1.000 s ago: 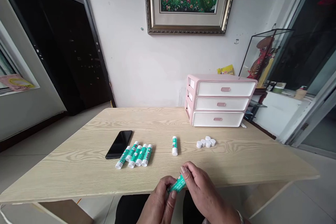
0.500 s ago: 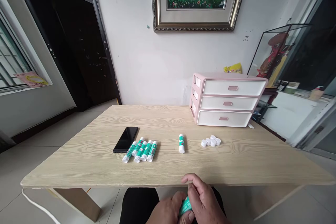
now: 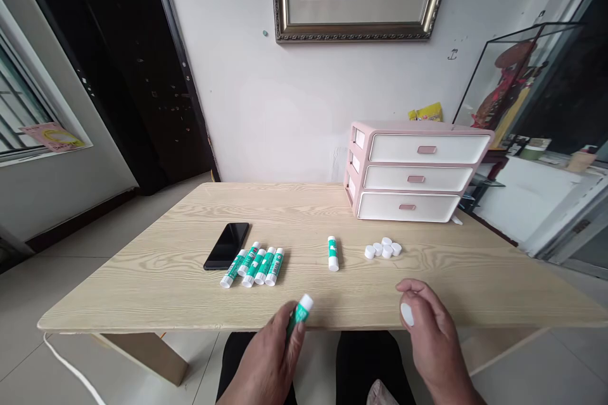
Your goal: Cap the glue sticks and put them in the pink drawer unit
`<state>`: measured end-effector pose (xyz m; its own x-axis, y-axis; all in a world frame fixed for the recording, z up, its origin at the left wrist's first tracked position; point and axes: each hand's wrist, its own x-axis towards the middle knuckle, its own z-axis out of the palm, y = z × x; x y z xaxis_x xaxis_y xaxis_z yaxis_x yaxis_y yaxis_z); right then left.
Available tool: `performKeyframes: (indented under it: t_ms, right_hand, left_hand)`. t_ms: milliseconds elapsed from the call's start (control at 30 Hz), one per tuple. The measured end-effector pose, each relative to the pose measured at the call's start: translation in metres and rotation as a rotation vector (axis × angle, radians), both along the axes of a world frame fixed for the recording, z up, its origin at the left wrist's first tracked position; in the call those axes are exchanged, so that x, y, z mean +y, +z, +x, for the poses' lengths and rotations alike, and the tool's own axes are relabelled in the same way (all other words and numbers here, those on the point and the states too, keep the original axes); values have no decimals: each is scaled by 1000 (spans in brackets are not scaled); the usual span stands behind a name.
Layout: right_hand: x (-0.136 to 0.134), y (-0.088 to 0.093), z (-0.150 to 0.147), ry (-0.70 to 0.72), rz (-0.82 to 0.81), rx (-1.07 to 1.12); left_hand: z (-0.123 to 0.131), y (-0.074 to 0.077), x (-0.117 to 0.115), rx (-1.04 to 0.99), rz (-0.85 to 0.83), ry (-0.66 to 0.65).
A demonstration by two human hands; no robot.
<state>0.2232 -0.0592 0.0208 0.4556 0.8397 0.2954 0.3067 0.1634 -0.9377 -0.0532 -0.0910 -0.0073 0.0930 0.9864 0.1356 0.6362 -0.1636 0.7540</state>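
Observation:
My left hand [image 3: 268, 354] is wrapped around a green-and-white glue stick [image 3: 300, 311], its white end pointing up and to the right at the table's front edge. Off to the right, my right hand [image 3: 433, 335] pinches a white cap [image 3: 407, 314] between thumb and fingers. Beyond my hands a single glue stick [image 3: 333, 254] lies on the table. To its right sits a small cluster of white caps [image 3: 387, 249]. Several more glue sticks [image 3: 256, 266] lie side by side on the left, white ends toward me.
A black phone [image 3: 227, 245] lies beside the glue sticks on the wooden table [image 3: 180, 291]. At the back right stands a pink and white drawer unit [image 3: 415, 174], with a yellow packet [image 3: 426, 112] behind its top. A framed picture [image 3: 354, 33] hangs on the wall.
My hands were together around the glue stick over my lap. Now they are apart: the glue stick is raised in my left hand, and my right hand has moved right with a white cap.

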Motion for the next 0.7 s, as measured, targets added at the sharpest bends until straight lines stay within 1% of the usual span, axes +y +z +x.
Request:
performKeyframes:
  t_ms: [67,133,233,333,467,600,700]
  right_hand:
    - [-2,-4,-11,45,-38,21]
    - [0,-13,-15,59,-48,28]
    - [9,-25,-11,50,-10,-16]
    - [18,-28,-1,14,25,-67]
    - [34,-32,10,-33,12,-139]
    - [57,-45,26,-45,31,-186]
    - [72,-51,41,-68,-9,-225]
  left_hand:
    - [6,5,17,188,101,97]
    - [13,13,34,378,144,163]
    - [21,27,56,581,148,247]
    - [24,34,70,721,127,318]
    - [25,28,77,858,145,307]
    - [23,21,76,884,186,277]
    - [19,18,76,894,216,269]
